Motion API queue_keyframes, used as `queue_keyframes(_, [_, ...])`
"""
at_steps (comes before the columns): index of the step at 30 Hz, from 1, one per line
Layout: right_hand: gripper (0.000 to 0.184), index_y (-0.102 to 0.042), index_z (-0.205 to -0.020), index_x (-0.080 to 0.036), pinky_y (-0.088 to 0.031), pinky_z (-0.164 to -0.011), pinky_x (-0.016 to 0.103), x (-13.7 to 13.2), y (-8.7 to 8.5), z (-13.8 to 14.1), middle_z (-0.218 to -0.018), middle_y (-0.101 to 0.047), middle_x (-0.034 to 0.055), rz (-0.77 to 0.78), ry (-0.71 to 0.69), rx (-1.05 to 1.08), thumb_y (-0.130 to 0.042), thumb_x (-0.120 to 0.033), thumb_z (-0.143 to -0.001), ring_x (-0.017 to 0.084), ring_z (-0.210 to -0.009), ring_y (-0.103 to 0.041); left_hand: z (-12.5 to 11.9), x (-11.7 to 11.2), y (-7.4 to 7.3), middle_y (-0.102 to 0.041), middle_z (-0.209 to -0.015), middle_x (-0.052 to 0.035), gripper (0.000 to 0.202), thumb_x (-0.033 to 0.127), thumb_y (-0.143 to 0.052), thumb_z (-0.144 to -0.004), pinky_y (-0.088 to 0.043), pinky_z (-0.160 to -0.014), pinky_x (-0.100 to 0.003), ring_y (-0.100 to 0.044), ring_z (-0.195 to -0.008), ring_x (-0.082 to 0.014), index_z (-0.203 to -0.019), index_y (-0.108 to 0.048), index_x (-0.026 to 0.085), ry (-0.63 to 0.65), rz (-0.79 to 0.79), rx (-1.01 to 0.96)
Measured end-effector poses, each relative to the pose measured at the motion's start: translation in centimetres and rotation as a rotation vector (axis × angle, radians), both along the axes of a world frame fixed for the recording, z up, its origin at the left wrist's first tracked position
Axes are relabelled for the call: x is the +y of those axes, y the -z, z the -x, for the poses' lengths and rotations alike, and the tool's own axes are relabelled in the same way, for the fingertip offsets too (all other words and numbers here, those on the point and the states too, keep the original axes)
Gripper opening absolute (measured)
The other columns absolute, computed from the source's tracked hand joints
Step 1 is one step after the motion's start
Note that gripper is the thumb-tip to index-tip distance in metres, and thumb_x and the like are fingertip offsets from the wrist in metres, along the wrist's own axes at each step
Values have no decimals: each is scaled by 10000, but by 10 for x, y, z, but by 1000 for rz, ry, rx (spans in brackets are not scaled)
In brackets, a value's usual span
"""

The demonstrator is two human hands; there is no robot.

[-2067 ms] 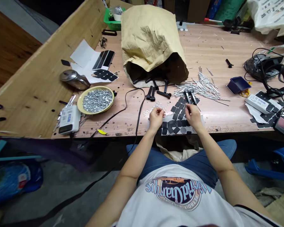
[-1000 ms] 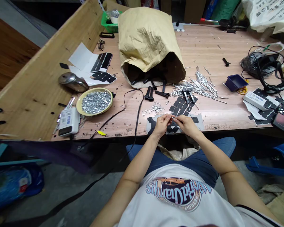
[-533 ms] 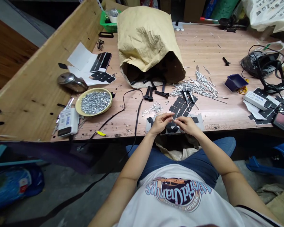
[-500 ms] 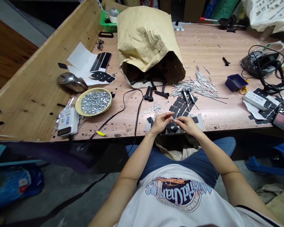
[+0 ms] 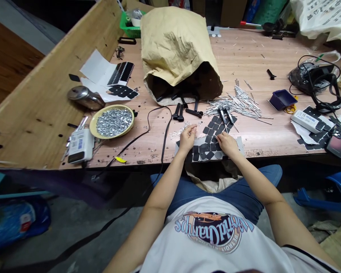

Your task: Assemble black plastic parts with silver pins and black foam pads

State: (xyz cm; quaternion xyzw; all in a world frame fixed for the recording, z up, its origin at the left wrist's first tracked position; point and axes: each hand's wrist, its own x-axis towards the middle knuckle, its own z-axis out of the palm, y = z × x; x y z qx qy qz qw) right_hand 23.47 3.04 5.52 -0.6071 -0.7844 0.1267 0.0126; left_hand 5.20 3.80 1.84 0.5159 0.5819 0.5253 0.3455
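by the front edge of the bench (image 5: 269,145), the hands have just moved apart: left hand (image 5: 188,139) at the washers (image 5: 176,133), right hand (image 5: 227,145) over the sheet (image 5: 240,143). can't tell if either's pinching anything. two-handed bit looks done or paused. washers are tiny, silvery, loosely scattered.

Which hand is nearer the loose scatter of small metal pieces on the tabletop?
Left. The left hand is at the right edge of the small metal pieces; the right hand is farther off to their right, by the black pads.
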Motion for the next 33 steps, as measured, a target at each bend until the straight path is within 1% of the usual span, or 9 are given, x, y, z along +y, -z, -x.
queue_keyframes(2, [312,-651,-903,-146,-378,-680,283,-2,3,-1,-967,-603,135,-23,-45,-71,-357,-237,-954,213,-866,-561,10,-13,-1,-677,-890,-65,143,282,-586,-797,-478,-764,-280,-612,-880,-175,-805,-681,175,28,-1,146])
queue_keyframes(4, [300,-651,-958,-139,-382,-721,303,-5,6,-2,-987,-599,148,-55,-89,-92,-363,-223,-950,234,-916,-543,12,-31,-1,-662,-833,-50,102,279,-655,-742,-482,-762,-303,-601,-829,-180,-776,-673,185,142,17,260])
queue_keyframes(8, [321,-573,-1187,-139,-379,-767,348,-13,8,-7,-1057,-592,163,-110,-83,-75,-436,-260,-923,277,-980,-511,-2,-62,3,-637,-843,-58,157,261,-726,-681,-469,-834,-356,-580,-893,-221,-812,-674,194,298,13,451])
queue_keyframes(12, [341,-560,-1215,-154,-374,-784,354,-22,8,-20,-1071,-598,154,-118,-81,-85,-452,-275,-915,275,-984,-508,-22,-65,5,-614,-843,-71,66,243,-648,-761,-462,-828,-363,-563,-895,-230,-803,-666,195,307,25,559])
queue_keyframes(16, [280,-613,-1107,-166,-371,-760,337,-24,15,-27,-1015,-610,139,-169,-120,-94,-410,-228,-924,255,-943,-512,-32,-60,5,-614,-816,-82,83,163,-588,-785,-458,-789,-359,-558,-846,-226,-712,-624,183,327,15,572])
queue_keyframes(20, [259,-621,-881,-152,-369,-705,322,-21,22,-26,-908,-612,141,-198,-97,-35,-366,-179,-916,243,-869,-515,-33,-59,3,-613,-725,-43,132,125,-562,-782,-460,-742,-324,-576,-758,-181,-662,-554,180,234,47,268])
queue_keyframes(24, [242,-578,-905,-186,-395,-661,293,-24,16,-21,-906,-621,98,-168,-7,247,-344,-241,-924,205,-792,-547,-30,-51,-2,-623,-633,0,134,204,-650,-739,-470,-624,-254,-607,-622,-124,-674,-541,161,140,229,-373])
queue_keyframes(27, [209,-568,-832,-206,-427,-649,274,-31,4,-15,-820,-634,50,-63,-22,522,-399,-309,-899,172,-722,-570,-31,-43,-7,-648,-620,10,291,249,-799,-584,-486,-616,-229,-641,-613,-116,-688,-547,147,140,322,-764])
queue_keyframes(33, [255,-573,-741,-192,-412,-518,232,-42,-16,-6,-672,-609,3,92,36,810,-492,-410,-846,98,-483,-508,-36,-41,-7,-667,-635,43,469,231,-872,-475,-495,-610,-186,-662,-625,-95,-832,-577,157,182,326,-1041])
